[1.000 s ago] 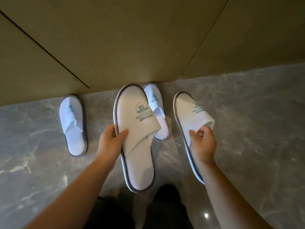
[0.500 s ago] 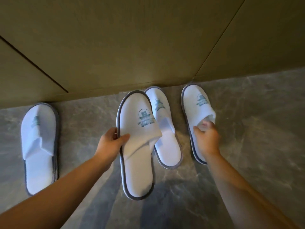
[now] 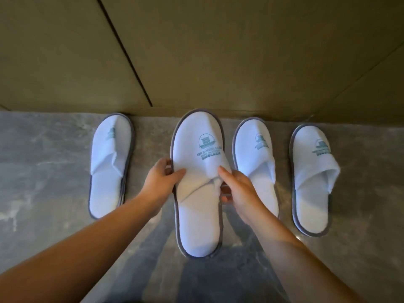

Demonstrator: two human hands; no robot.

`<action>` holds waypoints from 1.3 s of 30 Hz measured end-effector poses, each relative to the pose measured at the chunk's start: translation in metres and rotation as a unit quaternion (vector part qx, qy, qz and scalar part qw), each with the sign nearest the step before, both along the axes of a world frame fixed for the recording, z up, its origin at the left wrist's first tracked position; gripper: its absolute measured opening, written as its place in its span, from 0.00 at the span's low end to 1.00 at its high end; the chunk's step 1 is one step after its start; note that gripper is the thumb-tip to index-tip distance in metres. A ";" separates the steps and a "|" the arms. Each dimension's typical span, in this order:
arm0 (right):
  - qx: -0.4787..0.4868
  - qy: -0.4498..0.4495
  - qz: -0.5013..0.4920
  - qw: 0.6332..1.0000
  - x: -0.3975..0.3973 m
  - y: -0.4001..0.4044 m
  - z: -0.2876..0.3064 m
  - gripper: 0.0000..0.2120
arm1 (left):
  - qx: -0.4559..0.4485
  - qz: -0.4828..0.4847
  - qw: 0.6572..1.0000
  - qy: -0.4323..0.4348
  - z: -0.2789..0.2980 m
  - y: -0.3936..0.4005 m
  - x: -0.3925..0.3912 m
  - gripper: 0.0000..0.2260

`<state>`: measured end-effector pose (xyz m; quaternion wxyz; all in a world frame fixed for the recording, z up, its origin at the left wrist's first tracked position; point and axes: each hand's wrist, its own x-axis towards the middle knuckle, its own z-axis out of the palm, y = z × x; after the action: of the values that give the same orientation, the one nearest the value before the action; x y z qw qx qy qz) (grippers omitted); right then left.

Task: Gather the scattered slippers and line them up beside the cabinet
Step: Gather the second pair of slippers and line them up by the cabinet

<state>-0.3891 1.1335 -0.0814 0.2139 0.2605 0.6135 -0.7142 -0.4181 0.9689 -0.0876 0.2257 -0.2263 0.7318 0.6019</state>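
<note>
Several white slippers with grey trim and a green logo point toes-first at the olive cabinet (image 3: 196, 51). Both hands hold the middle slipper (image 3: 197, 215): my left hand (image 3: 162, 178) grips its left edge, thumb on top. My right hand (image 3: 238, 186) holds its right edge, fingers curled under and thumb on the strap. This slipper looks larger than the others; whether it touches the floor I cannot tell. The left slipper (image 3: 109, 162) lies on the floor. Two more lie at the right: the near-right slipper (image 3: 258, 158) and the far-right slipper (image 3: 312, 182).
The cabinet's base runs across the view just beyond the toes. Grey marble floor (image 3: 43, 171) stretches left, right and toward me. A dark panel seam (image 3: 124, 51) slants across the cabinet front.
My right hand let go of the far-right slipper, now on the floor, and moved left onto the middle slipper. The view shifted, so the whole row now shows.
</note>
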 end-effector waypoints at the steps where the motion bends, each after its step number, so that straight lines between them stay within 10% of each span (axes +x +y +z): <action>1: 0.011 0.004 0.012 1.000 -0.001 -0.008 -0.002 0.10 | -0.004 0.002 1.000 0.000 0.001 -0.006 0.003 0.12; 22: 0.142 -0.071 -0.085 0.984 -0.055 -0.113 -0.087 0.10 | -0.382 -0.155 0.911 -0.006 -0.070 -0.160 0.035 0.37; 34: 0.162 -0.061 -0.112 0.978 -0.042 -0.065 -0.077 0.09 | -0.393 -0.187 0.900 0.020 -0.062 -0.142 0.036 0.37; 39: 0.089 -0.037 -0.100 0.990 -0.032 -0.053 -0.051 0.04 | -0.107 -0.158 0.981 0.031 -0.035 -0.073 0.015 0.30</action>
<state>-0.4212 1.0802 -0.1327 0.1396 0.3644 0.6373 -0.6645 -0.4030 0.8959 -0.1228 0.2696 -0.1112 0.8252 0.4837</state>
